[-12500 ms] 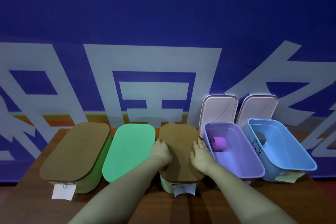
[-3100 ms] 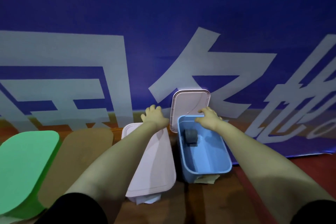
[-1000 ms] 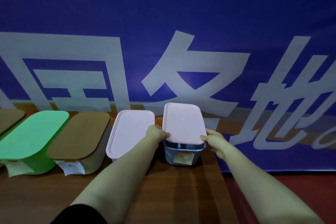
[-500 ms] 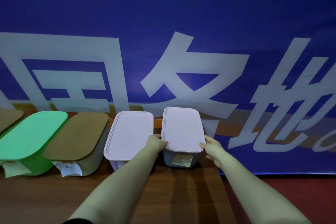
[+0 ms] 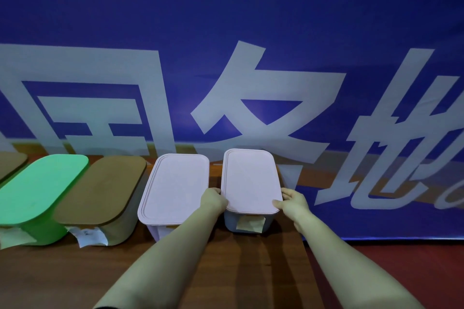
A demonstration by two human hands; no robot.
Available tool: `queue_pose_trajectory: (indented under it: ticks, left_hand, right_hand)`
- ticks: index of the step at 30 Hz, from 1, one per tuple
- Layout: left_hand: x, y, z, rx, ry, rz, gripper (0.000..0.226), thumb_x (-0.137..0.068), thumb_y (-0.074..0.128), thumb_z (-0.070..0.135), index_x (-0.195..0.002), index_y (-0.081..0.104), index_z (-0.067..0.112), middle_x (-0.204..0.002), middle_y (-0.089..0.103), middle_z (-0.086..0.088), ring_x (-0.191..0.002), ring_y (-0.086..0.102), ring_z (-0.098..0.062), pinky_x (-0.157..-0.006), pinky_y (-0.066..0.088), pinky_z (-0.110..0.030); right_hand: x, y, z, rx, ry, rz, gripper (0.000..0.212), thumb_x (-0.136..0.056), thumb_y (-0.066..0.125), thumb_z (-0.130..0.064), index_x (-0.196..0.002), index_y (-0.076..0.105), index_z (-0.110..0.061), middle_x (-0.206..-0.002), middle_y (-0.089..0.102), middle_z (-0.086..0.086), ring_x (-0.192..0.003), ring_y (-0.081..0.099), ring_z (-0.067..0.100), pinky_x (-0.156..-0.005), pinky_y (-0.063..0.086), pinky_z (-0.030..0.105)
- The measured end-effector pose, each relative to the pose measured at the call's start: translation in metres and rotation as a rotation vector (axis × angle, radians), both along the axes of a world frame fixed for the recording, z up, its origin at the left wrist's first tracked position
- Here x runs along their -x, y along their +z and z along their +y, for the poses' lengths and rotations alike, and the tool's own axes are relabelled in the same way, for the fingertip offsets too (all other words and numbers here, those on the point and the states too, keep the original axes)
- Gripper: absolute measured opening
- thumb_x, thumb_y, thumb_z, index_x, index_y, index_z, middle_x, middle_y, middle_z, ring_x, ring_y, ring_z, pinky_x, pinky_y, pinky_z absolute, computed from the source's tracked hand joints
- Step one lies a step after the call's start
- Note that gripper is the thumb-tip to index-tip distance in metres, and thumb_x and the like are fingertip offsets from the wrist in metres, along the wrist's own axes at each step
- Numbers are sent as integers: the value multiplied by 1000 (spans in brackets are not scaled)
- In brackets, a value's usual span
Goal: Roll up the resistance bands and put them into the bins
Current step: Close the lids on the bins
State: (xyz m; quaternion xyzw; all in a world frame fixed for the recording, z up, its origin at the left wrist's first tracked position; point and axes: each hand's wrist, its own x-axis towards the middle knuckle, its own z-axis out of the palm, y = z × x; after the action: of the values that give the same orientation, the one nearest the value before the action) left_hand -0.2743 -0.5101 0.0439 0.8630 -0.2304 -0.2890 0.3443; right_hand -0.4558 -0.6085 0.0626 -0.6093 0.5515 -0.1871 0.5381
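The blue bin [image 5: 231,221] stands at the right end of the row with a pale pink lid [image 5: 249,178] lying flat on top of it. My left hand [image 5: 213,199] grips the lid's near left edge. My right hand [image 5: 291,202] grips its near right corner, thumb on top. Left of it the purple bin [image 5: 158,229] is covered by a second pink lid [image 5: 174,187]. No resistance band shows; the bins' insides are hidden.
Further left stand a bin with a brown lid [image 5: 100,193], a green-lidded bin [image 5: 40,189] and the corner of another brown lid [image 5: 11,163]. Paper labels hang from the bins' fronts. All stand on a wooden table [image 5: 226,271] against a blue banner [image 5: 226,57].
Over the last seconds the pink lid came off the banner and down onto the blue bin. In the last half second my hands stayed at its near edge, the lid settling flat.
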Motion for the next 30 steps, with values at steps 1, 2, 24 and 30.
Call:
queue_pose_trajectory:
  ticks: [1, 2, 24, 30]
  left_hand:
    - [0, 1, 0, -15, -13, -24, 35, -84, 56, 5, -119, 63, 4, -122, 63, -11, -114, 58, -28, -99, 45, -30]
    - [1, 3, -1, -32, -30, -52, 36, -85, 56, 7, -121, 61, 5, -124, 62, -10, -116, 57, -28, -100, 44, -29]
    - [16, 24, -36, -359, -483, -374, 89, -84, 58, 20, -150, 0, 7, -159, -9, -12, -148, -6, -25, -119, 15, -35]
    - [18, 7, -31, -139, -321, -510, 65, -97, 40, 26, -149, 12, 1, -159, 8, -13, -143, 20, -28, -115, 22, -36]
  right_hand:
    - [0, 1, -1, 9, 11, 20, 60, -82, 65, 5, -139, 45, -4, -135, 55, 12, -122, 54, 27, -95, 45, 33]
    - [-1, 0, -3, 19, 27, 41, 59, -83, 64, 4, -138, 45, -5, -131, 57, 12, -117, 56, 27, -90, 47, 32]
    - [-16, 5, -31, 389, 657, 512, 82, -85, 44, -7, -153, -1, -21, -159, -16, -3, -147, -14, 16, -117, -4, 30]
    - [-14, -9, -26, 533, 673, 560, 62, -103, 24, -37, -152, -3, -11, -159, -16, 3, -147, -12, 15, -116, -5, 26]
